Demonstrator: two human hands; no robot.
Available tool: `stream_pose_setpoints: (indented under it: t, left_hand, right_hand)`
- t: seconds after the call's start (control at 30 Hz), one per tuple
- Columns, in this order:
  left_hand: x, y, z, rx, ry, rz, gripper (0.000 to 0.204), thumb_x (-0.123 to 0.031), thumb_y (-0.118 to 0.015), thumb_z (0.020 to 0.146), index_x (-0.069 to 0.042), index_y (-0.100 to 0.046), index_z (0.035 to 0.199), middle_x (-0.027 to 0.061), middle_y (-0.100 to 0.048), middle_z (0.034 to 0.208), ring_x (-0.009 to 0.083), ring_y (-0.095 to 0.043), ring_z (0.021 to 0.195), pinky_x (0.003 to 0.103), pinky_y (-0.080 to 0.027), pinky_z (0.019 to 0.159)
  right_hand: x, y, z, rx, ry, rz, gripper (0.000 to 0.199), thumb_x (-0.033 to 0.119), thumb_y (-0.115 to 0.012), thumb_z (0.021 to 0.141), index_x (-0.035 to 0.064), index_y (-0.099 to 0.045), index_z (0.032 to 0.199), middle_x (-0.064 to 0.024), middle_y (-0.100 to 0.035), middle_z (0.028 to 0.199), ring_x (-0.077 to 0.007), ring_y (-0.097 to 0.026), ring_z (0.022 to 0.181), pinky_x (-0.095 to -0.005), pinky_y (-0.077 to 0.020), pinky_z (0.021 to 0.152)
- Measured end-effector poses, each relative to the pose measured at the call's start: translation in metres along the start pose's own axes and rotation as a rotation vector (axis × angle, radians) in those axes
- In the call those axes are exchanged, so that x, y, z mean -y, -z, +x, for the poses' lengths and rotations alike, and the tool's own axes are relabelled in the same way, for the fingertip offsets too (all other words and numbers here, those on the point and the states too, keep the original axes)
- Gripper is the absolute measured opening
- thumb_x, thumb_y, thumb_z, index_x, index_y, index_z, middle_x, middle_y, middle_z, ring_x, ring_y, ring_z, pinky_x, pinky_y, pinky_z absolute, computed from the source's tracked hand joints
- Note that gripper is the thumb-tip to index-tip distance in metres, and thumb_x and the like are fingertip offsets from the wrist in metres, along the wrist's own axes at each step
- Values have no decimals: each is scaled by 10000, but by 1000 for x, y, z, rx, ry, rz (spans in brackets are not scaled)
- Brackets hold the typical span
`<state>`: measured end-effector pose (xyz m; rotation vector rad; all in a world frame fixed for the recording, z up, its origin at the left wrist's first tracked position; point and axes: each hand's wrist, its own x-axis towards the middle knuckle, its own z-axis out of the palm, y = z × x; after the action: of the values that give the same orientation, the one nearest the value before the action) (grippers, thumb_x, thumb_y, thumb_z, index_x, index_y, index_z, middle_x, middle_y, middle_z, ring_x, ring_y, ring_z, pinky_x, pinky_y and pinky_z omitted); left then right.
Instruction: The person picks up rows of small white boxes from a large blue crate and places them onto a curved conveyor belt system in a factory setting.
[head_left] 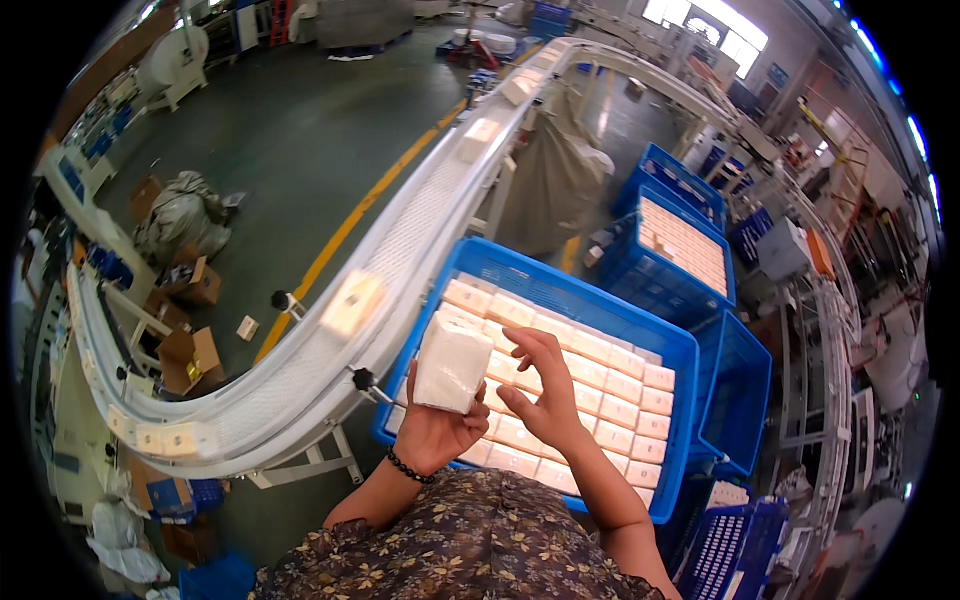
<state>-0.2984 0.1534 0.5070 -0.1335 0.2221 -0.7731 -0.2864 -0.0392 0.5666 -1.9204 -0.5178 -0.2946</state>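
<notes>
My left hand (437, 430), with a dark bead bracelet at the wrist, grips a white, plastic-wrapped tissue pack (453, 365) from below and holds it tilted over a blue crate (684, 400). Beside the pack on its right, my right hand (545, 390) is raised with thumb and fingers apart and nothing between them. Rows of cream tissue packs (618, 412) lie side by side in the crate beneath both hands. Part of the crate's near side is hidden by my patterned shirt.
A curved white conveyor (410, 225) runs along the crate's left, carrying spaced packs, one a blurred pack (353, 303). Another full blue crate (670, 275) stands beyond, with a blue crate (738, 390) to the right. Open cardboard boxes (190, 360) lie on the floor at left.
</notes>
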Motion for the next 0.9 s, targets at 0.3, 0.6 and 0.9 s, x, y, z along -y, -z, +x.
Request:
stream_pose_setpoints:
  t: [0.3,0.6,0.9]
  left_hand:
    - [52,-4,23,-273,246,105,662,-699,-491,907,-88,-566,1150,57,-568,914,159,-468,765,280,-392,679]
    - [74,6,32,-312,398,77,680,-667,-507,920,-18,-571,1114,68,-571,875,149,-500,714,280,-416,658]
    - [81,22,29,-279,486,72,665,-714,-558,874,-98,-573,1124,71,-592,831,151,-531,712,280,-415,608]
  right_hand:
    - [-19,26,-31,-52,-275,211,338,138,-766,859,48,-609,1144,-27,-612,1051,-70,-554,729,-222,-413,580]
    - [-23,58,-54,-61,-323,97,232,148,-584,973,54,-682,1161,-42,-534,894,-126,-530,804,-267,-422,667]
    - [-18,66,-73,27,-317,65,288,148,-696,900,70,-677,1177,-22,-510,898,-107,-486,788,-251,-396,662]
